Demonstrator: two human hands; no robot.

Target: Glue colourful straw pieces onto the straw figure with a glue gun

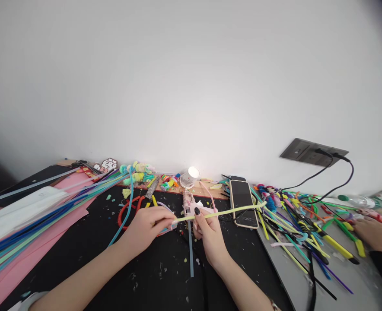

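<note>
My left hand (148,226) pinches the near end of a long yellow-green pipe cleaner (230,211) that runs right across the phone. My right hand (208,233) is closed around a pink glue gun (188,204), whose body points away from me, with the pipe cleaner passing over its fingers. Both hands meet over the black mat (158,268). A clear glue stick (190,250) lies on the mat between my wrists.
A phone (242,202) lies face up right of my hands. Red-handled scissors (135,205) lie left of them. Long pipe cleaners (42,211) and pink paper (32,250) fill the left. Loose coloured pipe cleaners (304,229) cover the right, where another person's hand (372,233) rests. Cables run to a wall socket (312,152).
</note>
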